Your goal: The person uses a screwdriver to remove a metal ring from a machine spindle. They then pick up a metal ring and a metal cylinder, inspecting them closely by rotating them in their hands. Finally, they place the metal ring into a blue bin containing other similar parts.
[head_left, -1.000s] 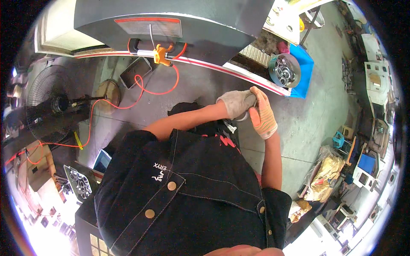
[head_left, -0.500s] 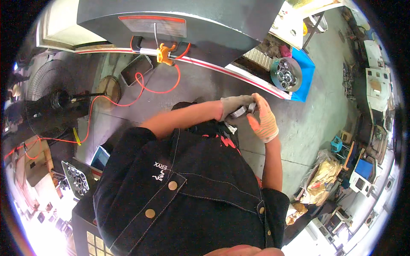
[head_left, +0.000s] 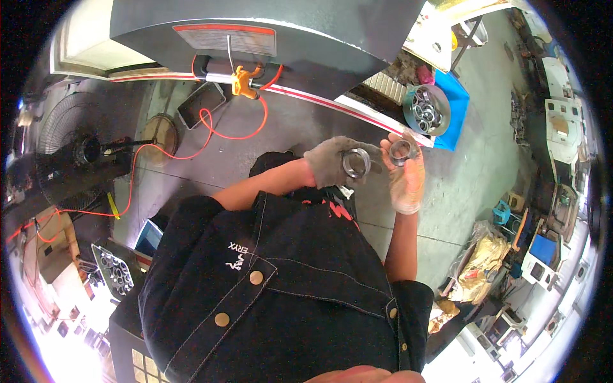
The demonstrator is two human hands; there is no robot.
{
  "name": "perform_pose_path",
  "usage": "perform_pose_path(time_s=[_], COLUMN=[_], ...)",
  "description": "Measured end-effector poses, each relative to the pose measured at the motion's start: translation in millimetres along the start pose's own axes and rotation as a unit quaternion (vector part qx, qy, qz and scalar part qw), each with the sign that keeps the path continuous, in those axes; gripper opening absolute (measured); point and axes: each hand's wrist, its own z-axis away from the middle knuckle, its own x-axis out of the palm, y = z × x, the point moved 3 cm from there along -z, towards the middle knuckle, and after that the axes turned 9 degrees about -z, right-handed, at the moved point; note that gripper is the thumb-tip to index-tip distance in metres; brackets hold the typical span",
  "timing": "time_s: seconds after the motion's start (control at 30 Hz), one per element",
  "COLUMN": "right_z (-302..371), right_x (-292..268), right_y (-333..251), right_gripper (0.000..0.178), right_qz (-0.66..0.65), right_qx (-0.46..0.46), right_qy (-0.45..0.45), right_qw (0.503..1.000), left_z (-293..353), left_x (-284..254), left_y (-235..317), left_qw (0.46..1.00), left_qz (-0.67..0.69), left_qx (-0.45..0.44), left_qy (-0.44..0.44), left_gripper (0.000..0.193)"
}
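My left hand point(head_left: 327, 162), in a grey glove, holds a shiny metal ring point(head_left: 346, 165) at its palm and fingers. Beside it, a short gap to the right, my right hand point(head_left: 408, 182) wears a pale glove and grips a second metal ring point(head_left: 401, 143) at its fingertips. Both rings are turned so that their round openings face me. Over the floor, in front of my dark jacket, the two hands are held apart.
Ahead stands a large grey machine point(head_left: 306, 57) with an orange air gun point(head_left: 243, 82) on a red hose. A round tub point(head_left: 445, 107) of metal rings sits by a blue tray point(head_left: 458, 121). At left are a fan point(head_left: 73, 121) and a ring tray point(head_left: 105, 281).
My hands, close together before, have moved apart. Each ring has turned so that its opening shows, and my right hand has shifted slightly right.
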Motion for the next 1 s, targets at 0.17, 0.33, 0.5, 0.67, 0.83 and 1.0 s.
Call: perform_pose_path(time_s=[0.17,0.33,0.5,0.67,0.83,1.0], right_z=[-6,-7,3,10,12,14], right_x=[-18,-3,26,80,94,98], right_y=[-15,-34,-60,-72,-65,-59], right_gripper=[0.068,0.065,0.069,0.065,0.065,0.067], right_qz=[0.045,0.128,0.376,0.592,0.628,0.643], right_qx=[0.033,-0.032,-0.098,-0.110,-0.073,-0.053], right_qy=[0.029,-0.024,-0.070,-0.173,-0.221,-0.231], right_qw=[0.998,0.991,0.919,0.780,0.742,0.728], left_z=[8,13,19,15,8,18], left_x=[26,31,39,30,45,54], left_y=[13,15,17,7,9,21], left_qw=[0.979,0.994,0.996,0.990,0.963,0.919], left_qz=[0.196,0.083,0.041,-0.038,-0.133,-0.268], left_qx=[-0.007,0.053,0.084,0.042,0.036,0.034], left_qy=[-0.051,-0.037,0.001,0.126,0.234,0.288], left_gripper=[0.049,0.068,0.056,0.039,0.038,0.041])
